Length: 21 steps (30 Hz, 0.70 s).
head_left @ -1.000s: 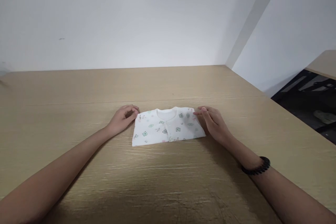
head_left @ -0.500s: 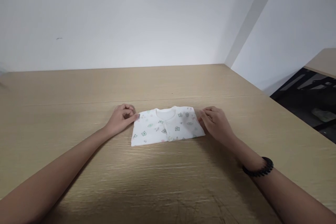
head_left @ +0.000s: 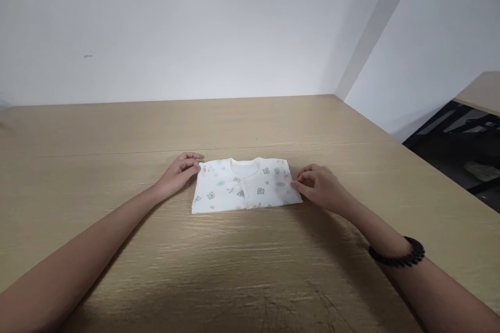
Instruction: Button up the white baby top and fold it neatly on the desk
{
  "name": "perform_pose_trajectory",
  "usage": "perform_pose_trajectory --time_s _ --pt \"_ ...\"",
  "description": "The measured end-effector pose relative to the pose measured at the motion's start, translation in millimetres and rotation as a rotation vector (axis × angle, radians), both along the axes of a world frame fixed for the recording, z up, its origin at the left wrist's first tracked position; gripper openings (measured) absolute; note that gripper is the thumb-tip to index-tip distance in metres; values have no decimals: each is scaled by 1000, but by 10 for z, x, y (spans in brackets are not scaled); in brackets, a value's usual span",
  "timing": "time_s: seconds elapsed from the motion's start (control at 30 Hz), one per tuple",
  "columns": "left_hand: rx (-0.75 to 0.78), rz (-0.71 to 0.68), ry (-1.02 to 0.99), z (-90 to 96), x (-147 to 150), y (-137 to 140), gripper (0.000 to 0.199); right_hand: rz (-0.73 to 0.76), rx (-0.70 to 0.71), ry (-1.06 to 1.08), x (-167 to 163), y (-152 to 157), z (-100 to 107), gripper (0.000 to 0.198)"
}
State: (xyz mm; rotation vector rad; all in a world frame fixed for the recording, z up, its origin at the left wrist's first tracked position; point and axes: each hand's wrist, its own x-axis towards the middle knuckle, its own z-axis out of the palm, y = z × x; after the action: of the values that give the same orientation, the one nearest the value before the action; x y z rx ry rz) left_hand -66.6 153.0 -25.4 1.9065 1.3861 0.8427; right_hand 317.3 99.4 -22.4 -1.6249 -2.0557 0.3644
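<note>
A small white baby shirt [head_left: 250,187] with green and pink animal prints lies folded into a flat rectangle on the wooden table. Its round neckline faces the far side, and a fastened front placket runs down its middle. At its upper left corner is my left hand [head_left: 177,174], fingers loosely bent and apart, thumb tip touching the cloth edge. My right hand [head_left: 322,187] rests by the right edge; one fingertip lies on the cloth there, with a gap between thumb and forefinger. Neither hand shows a firm grip.
The light wooden table [head_left: 117,130] has a seam across it and meets a white wall [head_left: 175,26] at the back. To the right, past the table edge, stand another tabletop [head_left: 482,92] and dark metal framing. A black coiled band [head_left: 400,257] circles my right wrist.
The shirt has shifted slightly left. My left hand has moved a little left and its thumb has drawn back to the corner. My right hand's fingers have spread and moved lower along the edge.
</note>
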Motion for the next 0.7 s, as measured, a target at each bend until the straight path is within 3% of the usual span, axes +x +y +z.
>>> perform_pose_trajectory --time_s 0.23,0.7 --pt "-10 40 36 -74 6 48 36 54 -156 -53 28 -32 79 35" --pt "-92 -59 40 -59 -91 96 39 58 -161 -33 5 -52 79 34"
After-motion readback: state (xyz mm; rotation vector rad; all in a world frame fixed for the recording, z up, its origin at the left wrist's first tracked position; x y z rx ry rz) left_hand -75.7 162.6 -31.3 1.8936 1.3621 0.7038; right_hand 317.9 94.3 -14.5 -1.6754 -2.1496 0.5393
